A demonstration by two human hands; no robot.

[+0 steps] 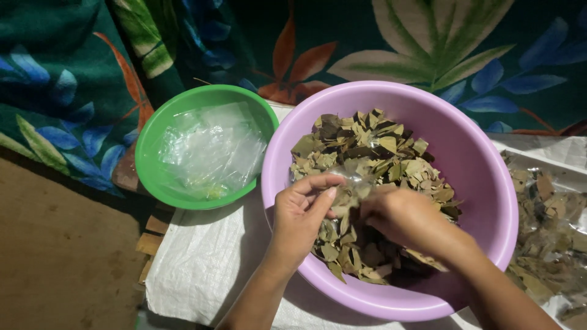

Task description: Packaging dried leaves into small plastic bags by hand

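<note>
A big lilac plastic bowl (477,159) holds a heap of dried, broken leaves (367,153). Both my hands are over the near side of the heap. My left hand (302,211) pinches the edge of a small clear plastic bag (354,183) with thumb and forefinger. My right hand (403,217) is closed around the other side of the same bag, which has leaf pieces in it. The bag's lower part is hidden by my fingers.
A green plastic bowl (153,140) with clear plastic bags (211,150) stands to the left. Filled clear bags of leaves (547,232) lie at the right on white woven sacking (202,263). A leaf-patterned cloth (428,43) lies behind, brown floor (61,244) at left.
</note>
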